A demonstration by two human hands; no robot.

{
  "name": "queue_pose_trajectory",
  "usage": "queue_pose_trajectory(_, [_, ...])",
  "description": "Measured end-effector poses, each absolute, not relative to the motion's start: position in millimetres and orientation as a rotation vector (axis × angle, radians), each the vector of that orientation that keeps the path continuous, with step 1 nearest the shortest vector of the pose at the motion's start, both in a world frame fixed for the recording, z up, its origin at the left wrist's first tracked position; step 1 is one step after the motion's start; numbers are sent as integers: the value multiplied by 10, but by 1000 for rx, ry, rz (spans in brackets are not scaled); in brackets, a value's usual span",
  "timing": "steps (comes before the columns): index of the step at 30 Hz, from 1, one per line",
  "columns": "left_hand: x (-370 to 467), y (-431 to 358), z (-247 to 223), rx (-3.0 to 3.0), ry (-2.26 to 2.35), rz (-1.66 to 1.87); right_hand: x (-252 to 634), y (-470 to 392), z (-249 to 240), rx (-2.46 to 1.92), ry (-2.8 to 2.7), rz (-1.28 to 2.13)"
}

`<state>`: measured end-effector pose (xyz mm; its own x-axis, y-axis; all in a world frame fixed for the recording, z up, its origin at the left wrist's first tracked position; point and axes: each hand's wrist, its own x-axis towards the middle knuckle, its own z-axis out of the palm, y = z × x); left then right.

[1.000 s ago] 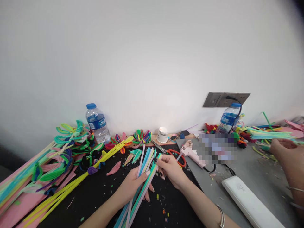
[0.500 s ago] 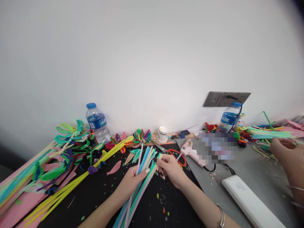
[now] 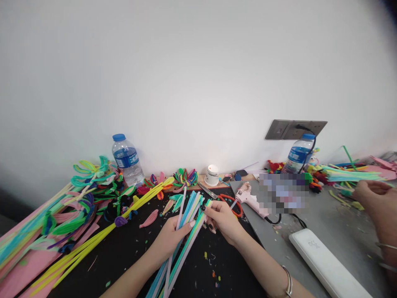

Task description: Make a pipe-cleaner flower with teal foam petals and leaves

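Since one second ago, the left hand (image 3: pixel 175 234) has drawn in its fingertips, previously visible to the right of the bundle of blue, green and lavender fuzzy stems (image 3: pixel 180 263). At left, long yellow fuzzy stems (image 3: pixel 107 232) lie on the tabletop (image 3: pixel 232 269). At centre, the left hand clasps the bundle, thumb across its front; the right hand (image 3: pixel 223 221) pinches its upper end between thumb and fingers. Further right are a pale pink glue gun (image 3: pixel 249 200), a white oblong power strip (image 3: pixel 325 260) and a co-worker's hand (image 3: pixel 374 196), its grip unclear.
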<state>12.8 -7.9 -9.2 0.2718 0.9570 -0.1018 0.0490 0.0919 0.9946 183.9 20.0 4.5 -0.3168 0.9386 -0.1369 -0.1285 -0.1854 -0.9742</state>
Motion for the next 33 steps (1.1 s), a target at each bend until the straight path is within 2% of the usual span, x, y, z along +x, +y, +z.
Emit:
queue_pose_trajectory(14, [114, -91, -124, 1349, 1074, 833, 1845, 203, 67, -1024, -1275, 1619])
queue_pose_trajectory(33, [145, -118, -57, 1229, 1036, 894, 1836, 202, 49, -1014, -1125, 1698])
